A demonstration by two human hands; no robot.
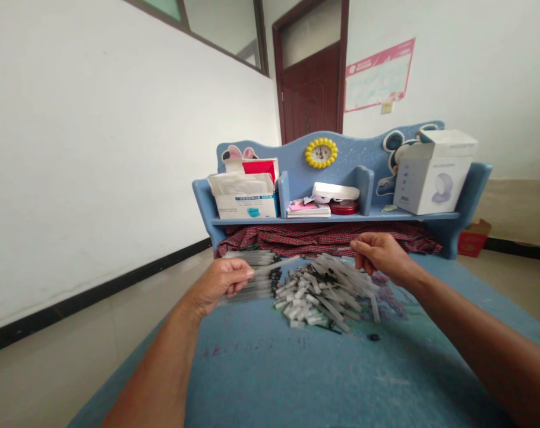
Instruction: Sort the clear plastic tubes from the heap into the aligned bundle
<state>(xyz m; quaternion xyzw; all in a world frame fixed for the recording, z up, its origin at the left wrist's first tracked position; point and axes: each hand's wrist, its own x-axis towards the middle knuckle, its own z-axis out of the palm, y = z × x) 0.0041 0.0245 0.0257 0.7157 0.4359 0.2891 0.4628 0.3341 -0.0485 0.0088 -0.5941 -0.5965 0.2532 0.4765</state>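
My left hand (227,279) is closed in a pinch on one end of a long, translucent plastic tube (276,264), which points to the right. My right hand (379,255), also pinched, holds a thin, pale stick-like piece (343,248) pointing left; its exact kind is too small to make out. Between the hands lies a loose heap of similar translucent tubes (336,279), mixed with short white pieces (296,303) and black parts. Beside my left hand, more tubes with black ends (258,288) lie in rows, partly hidden by it.
The blue desk (270,380) has a raised shelf (247,222) at its back. On it stand a mask box (247,205), a red round tin (343,207) and a white carton (434,178). Checked cloth (305,236) lies beneath. A small black piece (373,337) sits near the heap.
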